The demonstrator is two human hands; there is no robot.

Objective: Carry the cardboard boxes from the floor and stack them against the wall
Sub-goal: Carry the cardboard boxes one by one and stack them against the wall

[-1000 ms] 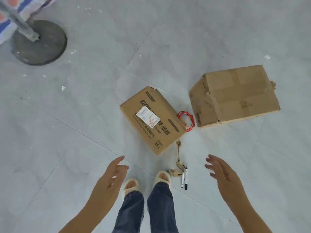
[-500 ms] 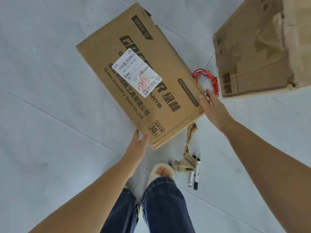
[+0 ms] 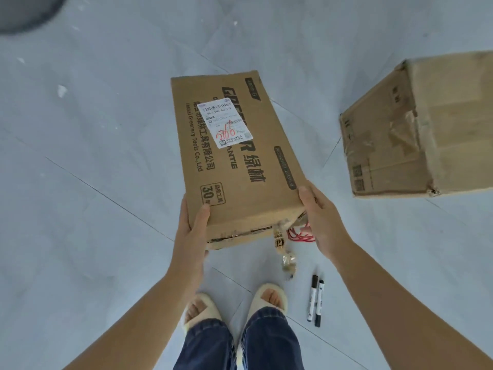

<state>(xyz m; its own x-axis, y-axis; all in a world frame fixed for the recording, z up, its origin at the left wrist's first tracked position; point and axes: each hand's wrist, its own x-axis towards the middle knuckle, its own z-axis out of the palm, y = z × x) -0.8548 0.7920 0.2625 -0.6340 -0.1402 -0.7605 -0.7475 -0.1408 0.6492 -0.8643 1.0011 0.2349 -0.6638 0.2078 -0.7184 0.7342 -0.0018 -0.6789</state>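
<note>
A long flat cardboard box (image 3: pixel 234 166) with black print and a white shipping label is lifted off the grey tiled floor, pointing away from me. My left hand (image 3: pixel 190 233) grips its near left corner, thumb on top and fingers underneath. My right hand (image 3: pixel 320 217) grips the near right corner the same way. A second, larger plain cardboard box (image 3: pixel 416 134) with torn tape stands on the floor to the right, partly cut off by the frame edge.
Two marker pens (image 3: pixel 316 300) lie on the floor by my right foot. A strip of printed tape (image 3: pixel 285 252) and a red cord (image 3: pixel 300 235) lie just under the held box. A dark round stand base (image 3: pixel 24 12) shows at the top left.
Both hands reached down, took the flat box by its near corners and lifted it from the floor. The box has turned so its length now points away from me.
</note>
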